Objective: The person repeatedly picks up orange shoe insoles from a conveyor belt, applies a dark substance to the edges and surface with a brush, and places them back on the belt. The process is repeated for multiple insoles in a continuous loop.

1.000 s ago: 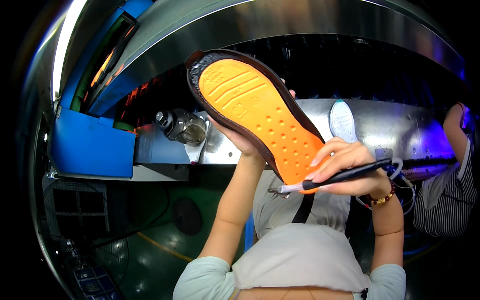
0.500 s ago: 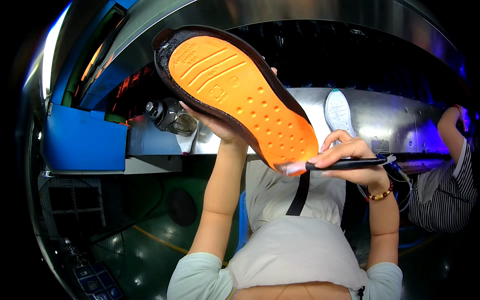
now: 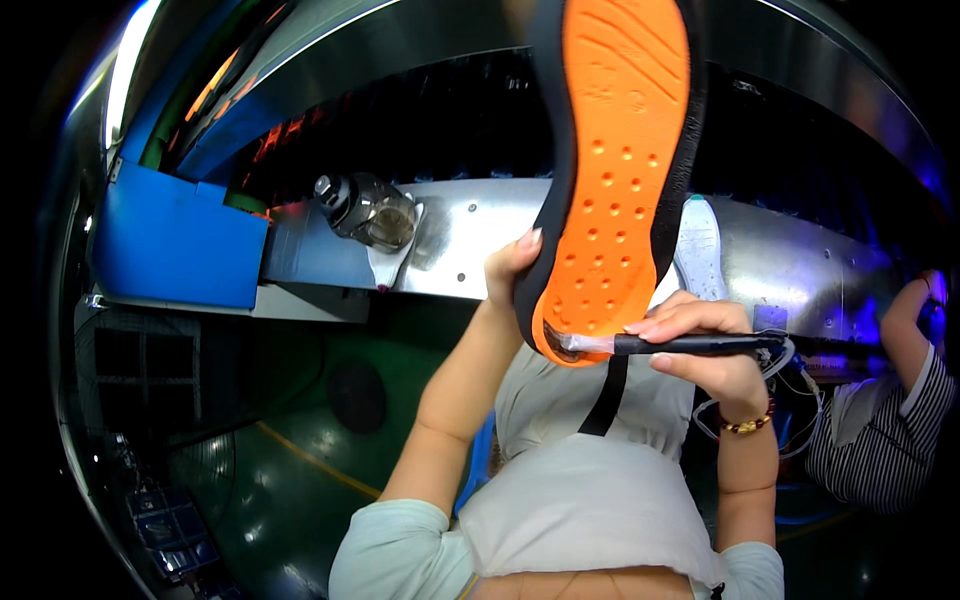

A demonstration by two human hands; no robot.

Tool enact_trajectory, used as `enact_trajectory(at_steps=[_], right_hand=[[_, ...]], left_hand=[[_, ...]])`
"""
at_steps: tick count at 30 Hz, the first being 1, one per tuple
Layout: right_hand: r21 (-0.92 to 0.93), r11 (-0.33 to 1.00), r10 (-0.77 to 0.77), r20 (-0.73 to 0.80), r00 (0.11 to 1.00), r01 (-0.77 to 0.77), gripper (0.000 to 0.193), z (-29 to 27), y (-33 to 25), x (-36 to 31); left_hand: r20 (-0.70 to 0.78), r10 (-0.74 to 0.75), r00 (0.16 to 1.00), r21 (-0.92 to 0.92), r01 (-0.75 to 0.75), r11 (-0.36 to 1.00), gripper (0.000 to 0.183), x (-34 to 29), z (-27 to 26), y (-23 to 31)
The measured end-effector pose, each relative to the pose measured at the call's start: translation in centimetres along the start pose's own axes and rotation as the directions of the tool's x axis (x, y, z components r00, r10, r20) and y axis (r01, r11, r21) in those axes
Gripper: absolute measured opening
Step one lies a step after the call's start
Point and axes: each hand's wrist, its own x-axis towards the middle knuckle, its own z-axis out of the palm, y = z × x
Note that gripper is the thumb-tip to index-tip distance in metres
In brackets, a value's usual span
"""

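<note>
A large shoe sole (image 3: pixel 608 215), orange in the middle with a raised black rim, is held up before me, its upper end cut off by the picture's edge. My left hand (image 3: pixel 512 265) grips its left edge, thumb in sight and the other fingers hidden behind. Between the fingers of my right hand (image 3: pixel 705 345) lies a brush (image 3: pixel 690 344) with a black handle and a thin pale tube at its rear end. Its pale, wet-looking bristles touch the orange surface close to the sole's lower end.
A metal bench (image 3: pixel 470 235) runs across behind the sole. On it stand a dark clear bottle (image 3: pixel 375 212) over a white piece and a white sole (image 3: pixel 700 245). A blue machine housing (image 3: pixel 185 245) is at left. Another person (image 3: pixel 880 430) in stripes sits at right.
The sole has turned from a slant to nearly upright, its upper end swinging right and out of view. The bristles have moved slightly left across its lower end.
</note>
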Motion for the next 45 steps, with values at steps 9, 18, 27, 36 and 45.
enact_trajectory(at_steps=[9, 18, 27, 36, 45], right_hand=[[-0.267, 0.956, -0.015, 0.374, 0.927, 0.123, 0.017, -1.3, -2.1, 1.8], [-0.389, 0.902, 0.09, 0.595, 0.799, 0.187, 0.016, -3.3, -3.2, 3.3], [-0.565, 0.811, 0.272, 0.594, 0.757, 0.152, 0.014, -3.2, -3.6, 3.5], [-0.531, 0.837, 0.18, 0.5, 0.847, 0.136, 0.016, -5.2, -3.2, 1.4], [-0.468, 0.879, 0.116, 0.392, 0.912, 0.089, 0.018, -5.6, -2.5, -0.4]], left_hand=[[-0.292, -0.517, 0.804, -0.013, 0.537, 0.843, 0.039, 1.4, 0.6, 2.6], [-0.547, -0.643, 0.537, 0.263, 0.839, 0.477, 0.053, 3.1, 3.1, 1.9], [-0.654, -0.646, 0.394, 0.263, 0.919, 0.294, 0.051, 2.4, 2.7, 2.7], [-0.709, -0.585, 0.393, 0.153, 0.896, 0.416, 0.041, 0.6, 2.1, 5.1], [-0.66, -0.631, 0.409, 0.134, 0.89, 0.437, 0.047, -2.4, -0.8, 7.4]])
